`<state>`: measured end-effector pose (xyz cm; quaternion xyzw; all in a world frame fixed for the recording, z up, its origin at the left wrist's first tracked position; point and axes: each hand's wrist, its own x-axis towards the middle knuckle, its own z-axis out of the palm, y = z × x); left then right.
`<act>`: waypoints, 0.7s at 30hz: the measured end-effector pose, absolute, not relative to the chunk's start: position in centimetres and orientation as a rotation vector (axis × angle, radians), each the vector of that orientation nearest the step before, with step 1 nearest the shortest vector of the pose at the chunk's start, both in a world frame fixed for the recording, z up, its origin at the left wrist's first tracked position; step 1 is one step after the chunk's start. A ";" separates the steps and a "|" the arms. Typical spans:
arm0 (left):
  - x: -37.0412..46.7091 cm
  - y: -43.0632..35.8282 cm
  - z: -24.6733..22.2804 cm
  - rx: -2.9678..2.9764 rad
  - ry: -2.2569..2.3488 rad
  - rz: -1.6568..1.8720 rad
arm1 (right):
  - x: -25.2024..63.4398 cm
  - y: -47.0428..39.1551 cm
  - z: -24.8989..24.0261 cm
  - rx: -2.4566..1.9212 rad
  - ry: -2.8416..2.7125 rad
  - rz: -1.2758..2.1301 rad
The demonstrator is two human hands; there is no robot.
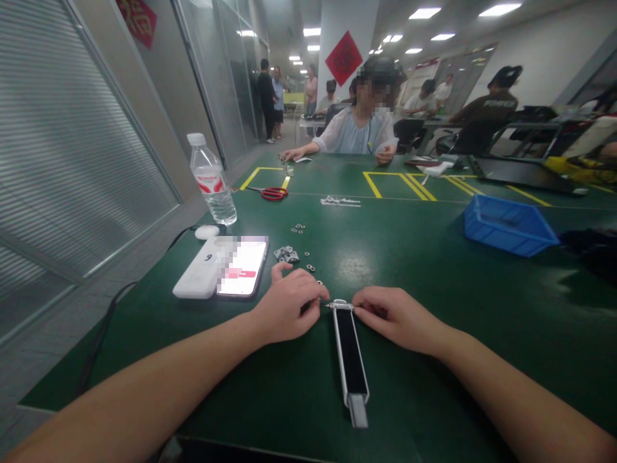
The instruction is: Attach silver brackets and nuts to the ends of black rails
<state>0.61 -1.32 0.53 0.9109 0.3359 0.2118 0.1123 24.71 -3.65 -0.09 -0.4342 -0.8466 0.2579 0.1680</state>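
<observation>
Left hand: the left hand [288,307] is curling nearly closed at the far end of the rail, fingertips pinching something small and thin (too small to name) that is pointing at the rail's end.
Right hand: the right hand [393,315] is resting on the table [434,276], fingers folded and pressing the rail's far end from the right, seemingly steadying it.
Metal rail: the long rail [350,355] is lying flat, running from near the table edge out to both hands.
Loose parts: small nuts and washers [299,227] and hinge-like pieces [286,254] are sitting just beyond the left hand, within reach.
Far left: a phone [242,267], a white device [200,273] and a water bottle [213,180].
Far right: a blue bin [506,225], well apart.
Across the table: a person [359,128] is sitting.
</observation>
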 end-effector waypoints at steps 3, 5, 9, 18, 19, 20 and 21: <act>0.6 -1.3 0.6 2.683 0.990 0.645 | 24.7 -3.7 0.0 -1.239 -2.409 0.743; 0.6 -1.3 0.6 2.677 0.981 0.668 | 24.8 -3.7 0.0 -1.239 -2.409 0.741; 0.5 -1.2 0.4 2.664 0.904 0.681 | 24.8 -3.6 -0.2 -1.240 -2.409 0.726; 0.6 -1.3 0.6 2.671 0.951 0.600 | 24.8 -3.6 -0.4 -1.219 -2.401 0.727; 0.6 -1.3 0.6 2.665 0.953 0.597 | 24.8 -3.6 -0.3 -1.220 -2.403 0.723; 0.6 -1.3 0.6 2.657 0.951 0.597 | 24.8 -3.6 -0.3 -1.219 -2.405 0.719; 0.7 -1.2 0.6 2.649 0.944 0.601 | 24.8 -3.6 -0.3 -1.217 -2.406 0.717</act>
